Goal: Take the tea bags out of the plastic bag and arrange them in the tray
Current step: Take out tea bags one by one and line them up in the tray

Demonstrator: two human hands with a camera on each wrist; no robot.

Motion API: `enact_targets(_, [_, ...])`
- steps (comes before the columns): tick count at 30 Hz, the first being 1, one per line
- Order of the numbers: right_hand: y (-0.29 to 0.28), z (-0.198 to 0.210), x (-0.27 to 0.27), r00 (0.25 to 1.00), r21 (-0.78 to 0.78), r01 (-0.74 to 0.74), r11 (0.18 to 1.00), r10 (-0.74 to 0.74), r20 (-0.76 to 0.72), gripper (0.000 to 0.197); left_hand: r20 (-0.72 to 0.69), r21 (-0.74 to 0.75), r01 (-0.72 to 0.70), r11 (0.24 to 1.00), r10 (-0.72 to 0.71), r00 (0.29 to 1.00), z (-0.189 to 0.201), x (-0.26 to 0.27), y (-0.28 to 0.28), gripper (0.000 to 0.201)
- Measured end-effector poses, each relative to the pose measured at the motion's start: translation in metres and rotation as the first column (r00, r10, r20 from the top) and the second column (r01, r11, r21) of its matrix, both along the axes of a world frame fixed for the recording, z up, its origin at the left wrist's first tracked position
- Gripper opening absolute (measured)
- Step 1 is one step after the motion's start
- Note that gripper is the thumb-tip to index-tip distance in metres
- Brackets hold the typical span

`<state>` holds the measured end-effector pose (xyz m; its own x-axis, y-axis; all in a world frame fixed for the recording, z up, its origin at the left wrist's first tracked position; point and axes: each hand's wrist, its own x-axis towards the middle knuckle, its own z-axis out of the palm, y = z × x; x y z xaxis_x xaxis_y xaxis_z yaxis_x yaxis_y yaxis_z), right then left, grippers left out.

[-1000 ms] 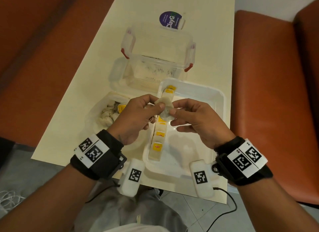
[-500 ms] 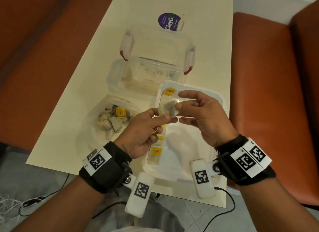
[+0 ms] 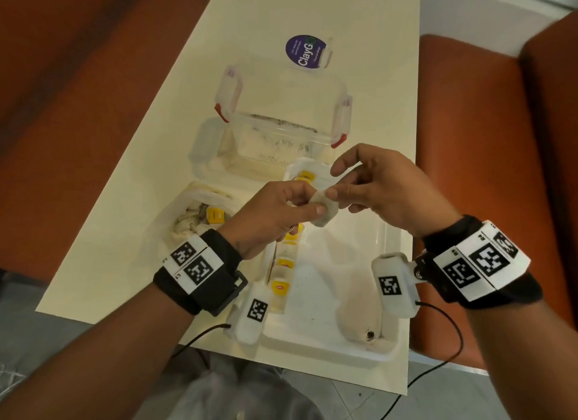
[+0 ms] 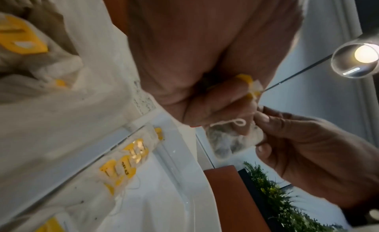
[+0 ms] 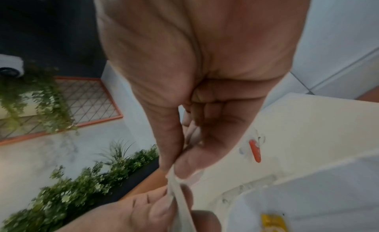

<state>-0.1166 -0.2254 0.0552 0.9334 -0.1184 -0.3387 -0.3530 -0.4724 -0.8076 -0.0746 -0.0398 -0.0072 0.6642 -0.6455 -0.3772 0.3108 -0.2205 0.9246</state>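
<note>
Both hands hold one pale tea bag [image 3: 325, 210] in the air above the white tray [image 3: 389, 297]. My left hand [image 3: 281, 210] pinches its near end with the thumb on top, and its curled fingers also grip the yellow tag [image 4: 247, 80]. My right hand [image 3: 369, 185] pinches the far corner of the tea bag [image 5: 178, 191] between thumb and a finger, the index finger stretched out. A row of tea bags with yellow tags [image 3: 281, 286] lies along the tray's left side. The plastic bag [image 3: 200, 213], left of the tray, holds more tea bags.
A clear lidded container [image 3: 281, 122] with red clips stands behind the tray, and a purple-labelled lid [image 3: 305, 52] lies beyond it. Orange benches [image 3: 484, 153] flank the cream table [image 3: 131, 200]. The tray's right half is bare apart from a dark speck.
Both hands have risen a little with the tea bag and shifted right. The right index finger has lifted away and now sticks out; the plastic bag is more exposed.
</note>
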Motion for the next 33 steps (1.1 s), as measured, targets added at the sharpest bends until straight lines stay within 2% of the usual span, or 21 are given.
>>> enact_targets(3, [-0.004, -0.018, -0.007, 0.997, 0.092, 0.079, 0.993, -0.076, -0.027, 0.026, -0.001, 0.004, -0.070, 0.998, 0.070, 0.998, -0.003, 0.004, -0.006, 0.008])
enact_targets(5, [-0.004, -0.032, -0.015, 0.990, 0.169, 0.138, 0.976, -0.132, -0.047, 0.017, -0.024, 0.017, -0.080, 0.997, 0.081, 0.996, -0.004, 0.003, -0.007, 0.012])
enact_targets(8, [-0.010, -0.057, -0.017, 0.960, 0.238, 0.280, 0.930, -0.276, -0.052, 0.013, -0.059, 0.074, -0.108, 0.991, 0.112, 0.992, -0.005, -0.001, -0.002, 0.023])
enact_targets(10, [-0.016, -0.078, -0.011, 0.938, 0.160, 0.346, 0.924, -0.346, -0.031, 0.011, -0.069, 0.104, -0.196, 0.975, 0.204, 0.977, -0.004, -0.002, 0.008, 0.022])
enact_targets(12, [-0.022, -0.099, 0.000, 0.948, -0.033, 0.317, 0.948, -0.317, 0.012, 0.002, -0.103, 0.113, -0.276, 0.954, 0.288, 0.952, -0.002, -0.003, 0.023, 0.013])
enact_targets(16, [-0.024, -0.123, 0.019, 0.971, -0.228, 0.235, 0.945, -0.238, 0.012, 0.004, -0.236, 0.116, -0.312, 0.943, 0.331, 0.913, 0.000, -0.014, 0.053, 0.016])
enact_targets(19, [-0.022, -0.131, 0.025, 0.964, -0.345, 0.260, 0.902, -0.260, 0.046, 0.011, -0.393, 0.079, -0.374, 0.924, 0.374, 0.840, 0.000, -0.023, 0.068, 0.021])
enact_targets(22, [-0.017, -0.134, 0.024, 0.957, -0.371, 0.289, 0.882, -0.276, 0.087, 0.012, -0.525, 0.034, -0.455, 0.890, 0.404, 0.750, 0.003, -0.028, 0.074, 0.027])
enact_targets(24, [-0.014, -0.132, 0.023, 0.958, -0.316, 0.288, 0.904, -0.273, 0.090, 0.010, -0.588, 0.005, -0.491, 0.871, 0.400, 0.703, 0.006, -0.030, 0.074, 0.033])
enact_targets(27, [-0.012, -0.130, 0.024, 0.945, -0.196, 0.327, 0.924, -0.315, 0.091, 0.003, -0.599, -0.005, -0.490, 0.872, 0.390, 0.700, 0.008, -0.032, 0.072, 0.040])
enact_targets(33, [-0.006, -0.134, 0.031, 0.952, -0.456, 0.305, 0.836, -0.278, 0.127, 0.004, -0.665, -0.037, -0.548, 0.836, 0.389, 0.638, 0.010, -0.030, 0.068, 0.046])
